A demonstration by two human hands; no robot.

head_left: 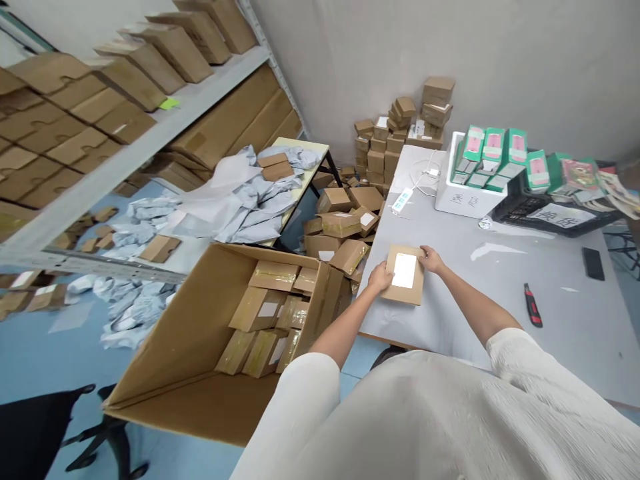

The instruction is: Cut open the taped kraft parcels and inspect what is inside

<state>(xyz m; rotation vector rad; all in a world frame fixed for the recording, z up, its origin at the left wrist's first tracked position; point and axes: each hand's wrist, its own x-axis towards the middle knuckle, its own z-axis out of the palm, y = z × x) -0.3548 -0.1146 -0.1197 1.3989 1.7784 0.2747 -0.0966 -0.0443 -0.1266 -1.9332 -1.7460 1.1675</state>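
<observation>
A flat brown cardboard box with a white label on its top face is at the front left part of the grey table. My left hand grips its left edge, fingers closed on it. At the box's upper right corner, my right hand holds on with bent fingers. Whether the box rests on the table or is slightly raised, I cannot tell.
Left of the table stands a large open carton with several taped boxes. Piled boxes lie behind it. On the table are a red-black cutter, a phone, a white bin and a black crate.
</observation>
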